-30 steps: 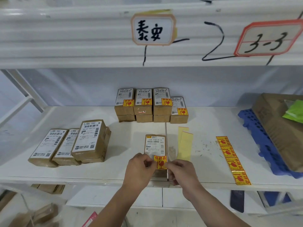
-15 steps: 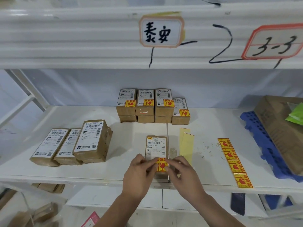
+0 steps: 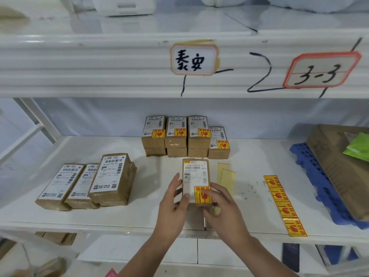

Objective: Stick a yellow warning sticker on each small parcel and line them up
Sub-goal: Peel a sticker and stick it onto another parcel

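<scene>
The small brown cardboard parcel (image 3: pixel 196 176) with a white label is held between both hands over the white shelf (image 3: pixel 249 156). The left hand (image 3: pixel 173 204) is curled round its left edge, and the right hand (image 3: pixel 221 206) grips its lower right corner. The yellow-and-red warning sticker (image 3: pixel 202 194) lies on the label, just beside the right thumb. If its edges are left unpressed, peeling is likely. The stacked row of stickered parcels (image 3: pixel 185 136) beyond the hands could be knocked askew by a careless set-down.
</scene>
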